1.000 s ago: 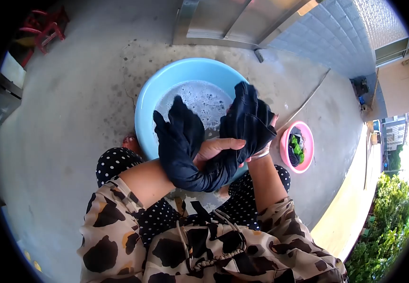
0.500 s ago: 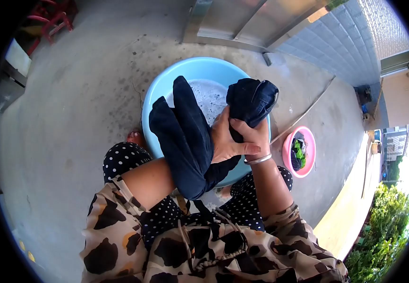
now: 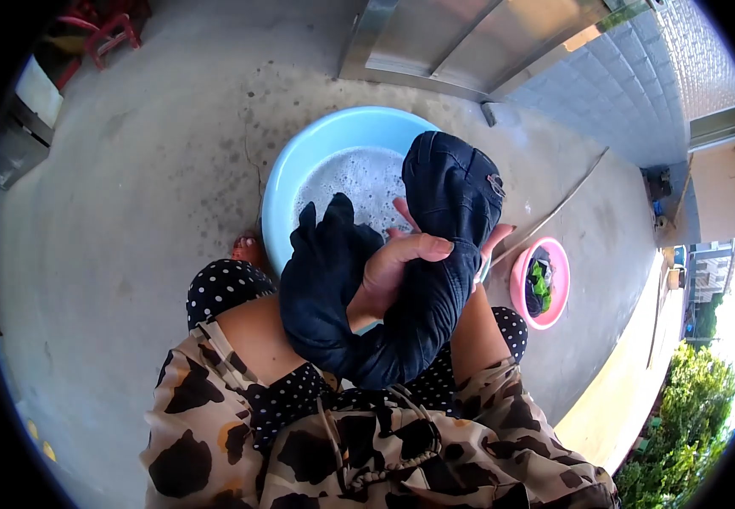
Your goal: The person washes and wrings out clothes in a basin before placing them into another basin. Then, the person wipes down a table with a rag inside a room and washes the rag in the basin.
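Hands hold twisted dark cloth, forearms angled inward, over blue basin; grey floor spreads left.

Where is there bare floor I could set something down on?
The widest free patch is the concrete floor left of the blue basin and polka-dot trousers. A narrower one lies between the blue basin and the metal door. It is crowded over the basin's near side, where the left hand, right hand and dark garment bunch together.

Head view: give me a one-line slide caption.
Left hand and right hand hold dark cloth by a blue tub of suds.
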